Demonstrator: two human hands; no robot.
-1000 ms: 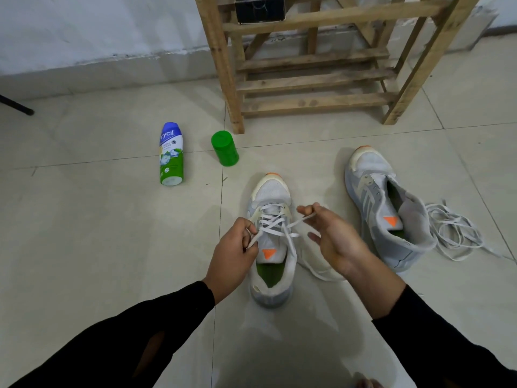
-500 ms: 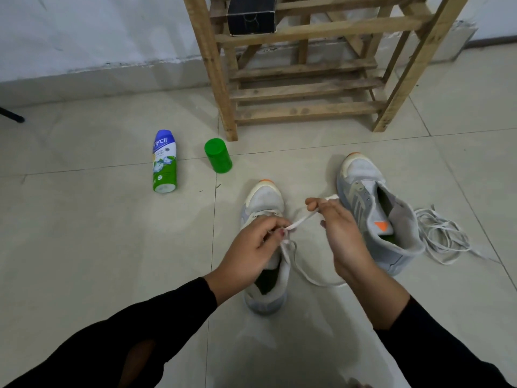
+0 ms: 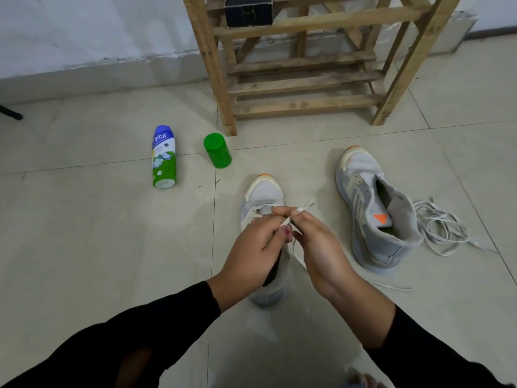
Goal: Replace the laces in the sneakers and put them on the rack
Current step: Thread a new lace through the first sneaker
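Note:
A grey and white sneaker stands on the tiled floor in front of me, toe pointing away. My left hand and my right hand meet above its tongue, and both pinch the white lace threaded through it. A lace end sticks out past my right fingers. The second sneaker sits to the right with no lace in it. A loose white lace lies in a heap beside it. The wooden rack stands behind the shoes.
A blue and green bottle lies on its side at the left, with a green cap near the rack's leg. A dark box sits on an upper rack shelf. A white wall runs along the back.
My hands have come together over the sneaker, from apart at either side of the laces to touching. The lace between them went from stretched to short.

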